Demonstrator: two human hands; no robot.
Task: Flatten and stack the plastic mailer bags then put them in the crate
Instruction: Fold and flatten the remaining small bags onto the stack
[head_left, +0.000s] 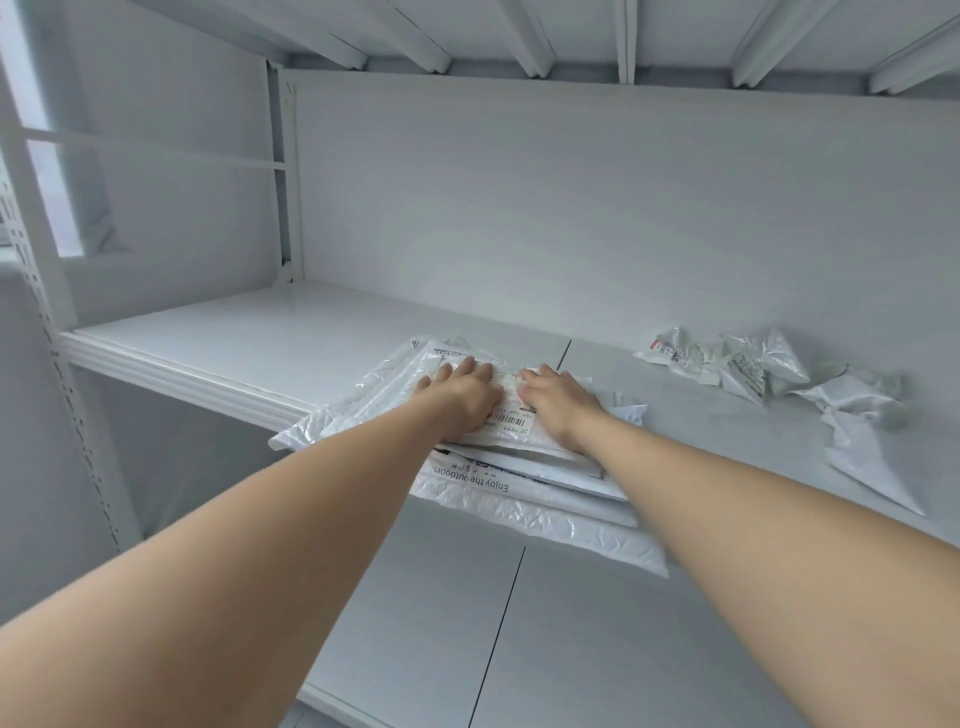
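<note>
A pale shelf (249, 332) runs across the middle of the frame. A stack of flattened mailer bags (540, 512) lies at centre. Crumpled mailer bags (779, 374) lie at right.

Lighting is bright, even and diffuse; shadows are faint. Wide-angle distortion bends the edges, with slight overall softness.

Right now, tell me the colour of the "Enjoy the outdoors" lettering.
Black lettering on a white mailer bag; head view.
</note>
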